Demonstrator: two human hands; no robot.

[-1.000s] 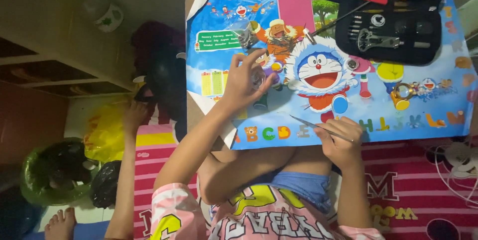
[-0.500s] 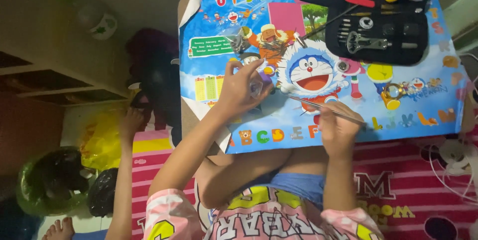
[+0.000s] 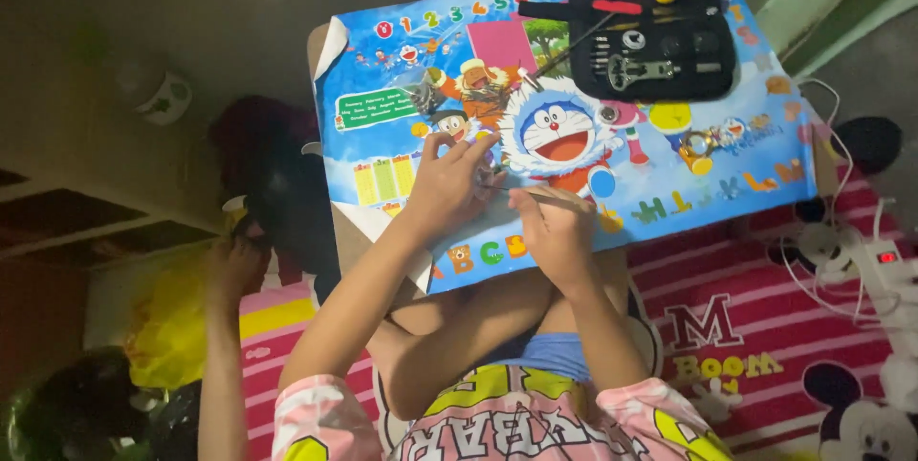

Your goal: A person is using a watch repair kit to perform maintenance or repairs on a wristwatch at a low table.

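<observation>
Top-down look at someone sitting cross-legged at a small table covered with a bright blue cartoon alphabet poster [image 3: 669, 184]. Both hands are working close together near the middle of the frame.

The left hand [image 3: 449, 184] is curled down over something small on the poster, fingers bent and pinching or pinning it. It looks like a watch or a small round part, but the hand hides most of it, so I can't tell for sure. The right hand [image 3: 553, 227] sits just below and right of it, closed around a thin tool [image 3: 535, 193], maybe tweezers or a fine screwdriver, held pencil-style.

The bit that matters: the tool's long axis runs roughly left to right with a slight upward tilt toward the left, and its tip points straight at the spot under the left fingertips. So the small piece lies up and to the left of the right-hand grip, nearly touching the tip. The left hand is right on it, the right only reaches it through the tool.

A black tool case [image 3: 655, 26] lies open in the upper right of the frame with a yellow-headed piece and small metal tools inside, well apart from both hands. Another person's arm [image 3: 225, 346] shows at lower left, and a white power strip [image 3: 880, 265] sits at the right edge on the red striped mat [image 3: 727, 279].
</observation>
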